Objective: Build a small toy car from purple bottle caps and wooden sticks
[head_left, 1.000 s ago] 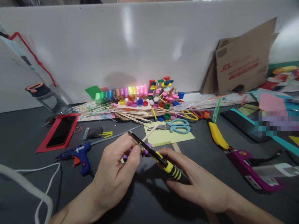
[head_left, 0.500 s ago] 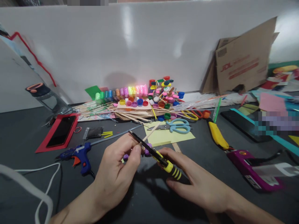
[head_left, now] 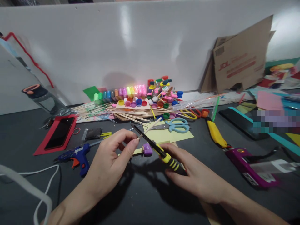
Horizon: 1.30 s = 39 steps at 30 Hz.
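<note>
Over the table (head_left: 140, 203), our left hand (head_left: 114, 156) pinches a stick (head_left: 153, 127); our right hand (head_left: 194, 175) grips a tool (head_left: 170, 161). Loose pinching could cause slipping.

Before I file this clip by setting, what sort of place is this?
Probably a craft workspace, judging by the blue glue gun, the light-blue scissors and the pile of thin wooden sticks. Whether home, school or workshop, I can't tell.

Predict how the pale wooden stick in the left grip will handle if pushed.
The wooden stick is probably fairly stiff: it juts straight from the left grip without visible sag. Being so slim, it's likely light. Sideways pressure might snap it, since it looks long for its thickness.
</note>
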Available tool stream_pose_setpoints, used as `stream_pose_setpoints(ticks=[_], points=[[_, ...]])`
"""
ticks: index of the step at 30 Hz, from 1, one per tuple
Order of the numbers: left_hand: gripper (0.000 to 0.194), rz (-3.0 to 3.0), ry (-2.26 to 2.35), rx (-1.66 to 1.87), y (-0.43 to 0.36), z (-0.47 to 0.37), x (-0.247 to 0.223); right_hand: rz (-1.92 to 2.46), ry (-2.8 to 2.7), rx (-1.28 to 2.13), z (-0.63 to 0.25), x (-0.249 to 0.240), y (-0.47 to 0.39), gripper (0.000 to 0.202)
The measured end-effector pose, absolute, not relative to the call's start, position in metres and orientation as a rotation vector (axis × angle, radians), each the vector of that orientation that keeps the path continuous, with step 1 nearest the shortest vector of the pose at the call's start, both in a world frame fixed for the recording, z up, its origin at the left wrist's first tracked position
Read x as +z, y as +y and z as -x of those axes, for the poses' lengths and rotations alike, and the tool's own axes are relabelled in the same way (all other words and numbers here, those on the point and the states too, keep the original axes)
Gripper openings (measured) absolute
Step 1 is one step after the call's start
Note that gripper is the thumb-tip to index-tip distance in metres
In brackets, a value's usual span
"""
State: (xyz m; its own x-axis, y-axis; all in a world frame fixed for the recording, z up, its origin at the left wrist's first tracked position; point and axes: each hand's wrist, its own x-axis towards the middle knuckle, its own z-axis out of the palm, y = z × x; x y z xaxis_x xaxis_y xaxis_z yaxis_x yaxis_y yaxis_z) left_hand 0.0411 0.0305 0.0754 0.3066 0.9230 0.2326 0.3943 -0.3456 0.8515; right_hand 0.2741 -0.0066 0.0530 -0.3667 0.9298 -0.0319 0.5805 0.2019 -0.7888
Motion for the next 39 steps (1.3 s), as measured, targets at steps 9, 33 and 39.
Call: stream_pose_setpoints(ticks=[9, 33, 39], points=[[0.022, -1.901, 1.419, 1.008, 0.076, -0.020, 0.047, 1.552, -2.008, 0.973, -0.291, 0.048, 0.008, 0.053], [0.017, -2.388, 1.503, 0.612, 0.106, -0.015, -0.022, 1.786, -2.143, 0.601, -0.307, 0.035, 0.025, 0.046], [0.018, -2.125, 1.507, 0.798, 0.106, -0.010, -0.004, 1.890, -2.276, 0.315, -0.313, 0.019, 0.033, 0.041]])
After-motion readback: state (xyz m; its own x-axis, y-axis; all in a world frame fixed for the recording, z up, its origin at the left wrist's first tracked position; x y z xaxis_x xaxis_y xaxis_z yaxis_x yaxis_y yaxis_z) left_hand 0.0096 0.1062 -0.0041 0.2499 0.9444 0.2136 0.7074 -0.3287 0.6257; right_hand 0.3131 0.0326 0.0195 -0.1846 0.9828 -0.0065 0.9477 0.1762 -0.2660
